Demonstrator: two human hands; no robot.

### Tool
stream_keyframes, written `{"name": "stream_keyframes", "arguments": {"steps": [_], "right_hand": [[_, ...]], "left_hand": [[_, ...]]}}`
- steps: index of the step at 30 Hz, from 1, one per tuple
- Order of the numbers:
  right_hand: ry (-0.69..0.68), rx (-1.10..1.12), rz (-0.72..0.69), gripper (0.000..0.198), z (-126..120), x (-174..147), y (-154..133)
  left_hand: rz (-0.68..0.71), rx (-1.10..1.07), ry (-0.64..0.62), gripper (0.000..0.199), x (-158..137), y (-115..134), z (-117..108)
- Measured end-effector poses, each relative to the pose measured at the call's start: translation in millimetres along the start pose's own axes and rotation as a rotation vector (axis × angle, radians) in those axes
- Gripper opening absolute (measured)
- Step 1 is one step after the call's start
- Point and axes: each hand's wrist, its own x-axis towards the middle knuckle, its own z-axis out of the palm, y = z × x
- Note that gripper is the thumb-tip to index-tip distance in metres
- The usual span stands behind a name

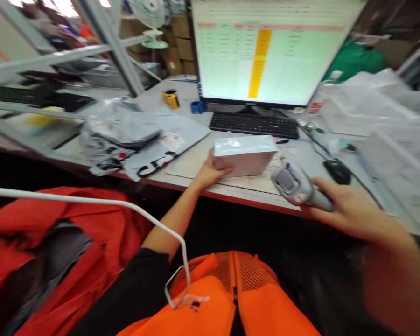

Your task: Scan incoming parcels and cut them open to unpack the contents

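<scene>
My left hand (210, 173) is closed on the left end of a shrink-wrapped white box (245, 158), thumb across its near face. The box is at the front of the desk, its glossy top facing up toward the monitor. In my right hand (339, 205) is a grey handheld barcode scanner (294, 184), fingers wrapped around its handle. The scanner's head points left toward the box, a short gap apart from it. A black computer mouse (337, 171) lies just beyond my right hand.
Behind the box stand a black keyboard (254, 124) and a lit monitor (266, 56). Grey plastic mailer bags (119, 126) lie at left, near tape rolls (171, 98). Clear plastic bags (381, 107) fill the right side. A white cable (126, 203) crosses before my left arm.
</scene>
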Motion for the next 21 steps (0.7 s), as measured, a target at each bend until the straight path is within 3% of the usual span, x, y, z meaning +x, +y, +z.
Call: {"name": "stream_keyframes", "arguments": {"steps": [2,6,9,12,16,21], "right_hand": [[-0.103,-0.059,0.021,0.038,-7.5,6.6,-12.1],[-0.126,-0.1,0.074,0.037,-11.4,12.7,-20.8],[-0.109,-0.094,0.057,0.037,-10.9,15.8,-11.4],[0.015,-0.134,0.084,0.048,-7.7,31.5,17.5],[0.181,-0.27,0.251,0.061,1.9,77.3,72.3],[0.202,-0.427,0.528,0.069,25.2,130.8,110.8]], "left_hand": [[0.014,-0.018,-0.025,0.1,4.9,-4.6,-1.2],[0.026,-0.022,-0.047,0.096,9.7,-7.2,-1.1],[0.011,0.0,0.0,0.095,4.9,-1.6,-1.7],[-0.022,0.008,0.03,0.091,1.9,1.6,-3.4],[-0.039,0.045,0.017,0.103,3.7,1.0,-7.6],[-0.01,0.047,-0.07,0.111,4.2,-0.4,-12.0]]}}
